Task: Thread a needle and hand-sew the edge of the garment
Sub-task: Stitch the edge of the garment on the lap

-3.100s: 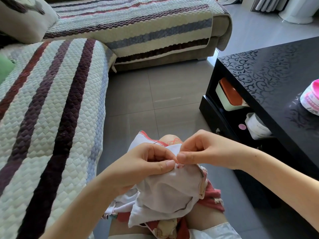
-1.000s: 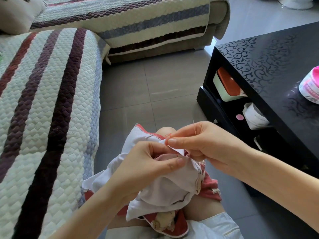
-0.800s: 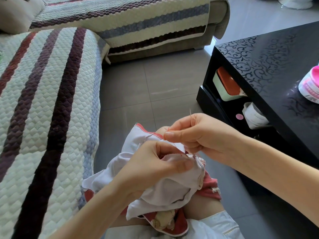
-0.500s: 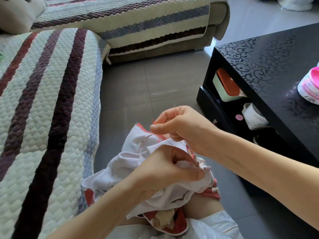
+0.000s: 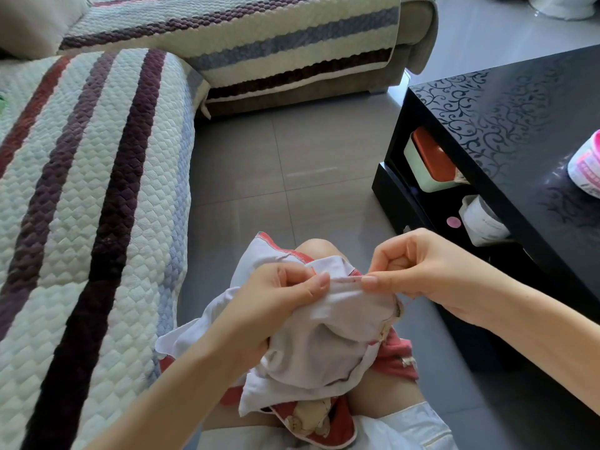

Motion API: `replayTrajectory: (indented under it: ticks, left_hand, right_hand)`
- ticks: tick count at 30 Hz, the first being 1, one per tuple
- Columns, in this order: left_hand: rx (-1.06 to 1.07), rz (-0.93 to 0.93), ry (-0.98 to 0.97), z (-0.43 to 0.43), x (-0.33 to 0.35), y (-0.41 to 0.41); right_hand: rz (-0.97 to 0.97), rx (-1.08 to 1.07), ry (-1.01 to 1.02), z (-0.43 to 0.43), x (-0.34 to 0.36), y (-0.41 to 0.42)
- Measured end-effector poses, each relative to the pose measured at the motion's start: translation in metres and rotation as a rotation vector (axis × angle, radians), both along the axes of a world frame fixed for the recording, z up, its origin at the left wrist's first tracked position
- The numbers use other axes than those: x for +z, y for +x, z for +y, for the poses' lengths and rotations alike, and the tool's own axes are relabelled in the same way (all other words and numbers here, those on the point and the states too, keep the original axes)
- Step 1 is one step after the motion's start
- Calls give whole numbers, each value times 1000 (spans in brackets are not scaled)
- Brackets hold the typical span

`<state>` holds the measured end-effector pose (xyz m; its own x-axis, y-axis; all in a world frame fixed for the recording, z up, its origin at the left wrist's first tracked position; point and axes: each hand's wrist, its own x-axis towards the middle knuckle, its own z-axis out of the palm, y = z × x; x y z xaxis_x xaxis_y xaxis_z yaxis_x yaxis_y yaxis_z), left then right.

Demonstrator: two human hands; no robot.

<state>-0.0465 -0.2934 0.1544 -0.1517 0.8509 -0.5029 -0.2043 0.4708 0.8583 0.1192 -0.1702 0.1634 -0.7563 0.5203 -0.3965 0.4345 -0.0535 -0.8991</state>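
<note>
A white garment (image 5: pixel 321 339) with red trim and a printed red side lies bunched over my knee. My left hand (image 5: pixel 276 306) grips its folded edge, thumb on top. My right hand (image 5: pixel 418 271) pinches the same edge a short way to the right, so the hem (image 5: pixel 345 280) is stretched flat between the two thumbs. Small red stitches show along that hem. A thin red thread (image 5: pixel 407 298) trails below my right hand. The needle is hidden, and I cannot tell whether my right fingers hold it.
A striped quilted sofa cover (image 5: pixel 87 203) fills the left. A glossy black coffee table (image 5: pixel 519 125) stands to the right, with a pink-and-white tub (image 5: pixel 586 168) on top and containers (image 5: pixel 431 164) on its lower shelf. Grey tiled floor (image 5: pixel 285 164) lies between.
My right hand had lifted up and left, pulling the needle and thread away from the cloth. It has come back down and now pinches the hem beside my left thumb.
</note>
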Motion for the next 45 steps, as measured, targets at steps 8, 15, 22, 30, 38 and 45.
replayTrajectory:
  ticks: [8,15,22,30,38,45]
  left_hand:
    - [-6,44,-66,-4,-1,2]
    - [-22,36,-81,-6,0,-5]
    - [18,191,-49,-4,3,-2]
    - [-5,285,-38,-3,8,3]
    - [-23,280,-32,-2,9,3]
    - [-75,324,37,-3,8,3]
  right_hand:
    - [-20,-104,-162,-11,-4,6]
    - [19,-79,41,-16,-10,7]
    - [142,51,520,-26,-17,14]
    - [152,58,668,-28,-25,13]
    - [146,70,662,-28,-26,10]
    - [110,99,705,-29,-25,6]
